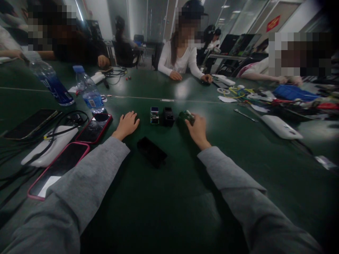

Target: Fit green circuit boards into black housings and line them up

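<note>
My left hand (126, 124) lies flat on the dark green table (169, 197), fingers stretched out and holding nothing. To its right stand a small module with a blue screen (154, 115) and a small black box (168, 116). My right hand (197, 129) is curled around a small green circuit board (186, 115) at the table surface. A flat black case (152, 151) lies between my two forearms, nearer to me. Both arms wear grey sleeves.
Left of my left hand lie a red-cased phone (94, 129), a pink-cased phone (59, 169), a white power bank (50, 144) with black cables, and two water bottles (89, 91). A white device (281, 127) and mixed clutter sit at right. Other people sit across the table.
</note>
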Motion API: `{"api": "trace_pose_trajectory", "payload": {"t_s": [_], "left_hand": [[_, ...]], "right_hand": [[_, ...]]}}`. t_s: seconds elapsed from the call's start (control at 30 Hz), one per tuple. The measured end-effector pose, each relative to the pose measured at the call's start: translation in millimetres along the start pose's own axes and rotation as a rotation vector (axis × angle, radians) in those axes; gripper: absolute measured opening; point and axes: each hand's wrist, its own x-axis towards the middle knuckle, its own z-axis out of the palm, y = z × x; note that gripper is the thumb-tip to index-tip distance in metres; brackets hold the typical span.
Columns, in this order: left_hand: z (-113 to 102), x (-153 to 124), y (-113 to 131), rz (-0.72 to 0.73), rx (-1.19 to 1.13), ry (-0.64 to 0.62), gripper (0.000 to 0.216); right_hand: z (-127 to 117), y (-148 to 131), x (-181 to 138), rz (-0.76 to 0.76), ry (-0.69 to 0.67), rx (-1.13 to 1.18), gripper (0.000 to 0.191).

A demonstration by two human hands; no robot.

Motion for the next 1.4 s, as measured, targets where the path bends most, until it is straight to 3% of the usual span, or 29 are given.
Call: {"api": "trace_pose_trajectory", "payload": {"t_s": [0.17, 0.33, 0.5, 0.7, 0.83, 1.07, 1.23, 1.4], "left_hand": [[0, 0, 0, -0.005, 0.015, 0.006, 0.059], [0, 0, 0, -0.014, 0.014, 0.0, 0.059], [-2, -1, 3, -0.017, 0.021, -0.006, 0.056], [-5, -3, 5, -0.017, 0.014, -0.002, 0.056], [-6, -2, 5, -0.015, 0.006, -0.012, 0.056], [-4, -1, 3, -0.005, 0.011, -0.001, 0.058], [-3, -1, 2, -0.005, 0.011, -0.008, 0.059], [-4, -1, 3, -0.006, 0.003, -0.011, 0.059]], "right_hand": [[-3, -9, -4, -0.155, -0.033, -0.079, 0.047], [3, 0, -2, -0.037, 0.044, -0.017, 0.058], [4, 3, -1, 0.046, -0.064, 0.095, 0.049], [-6, -20, -7, -0.23, -0.122, -0.098, 0.047], [-9, -33, -10, -0.338, -0.17, -0.176, 0.049], [-10, -41, -12, -0.433, -0.228, -0.227, 0.04], [-12, -35, -13, -0.383, -0.195, -0.152, 0.049], [-14, -32, -12, -0.444, -0.199, -0.067, 0.048]]}}
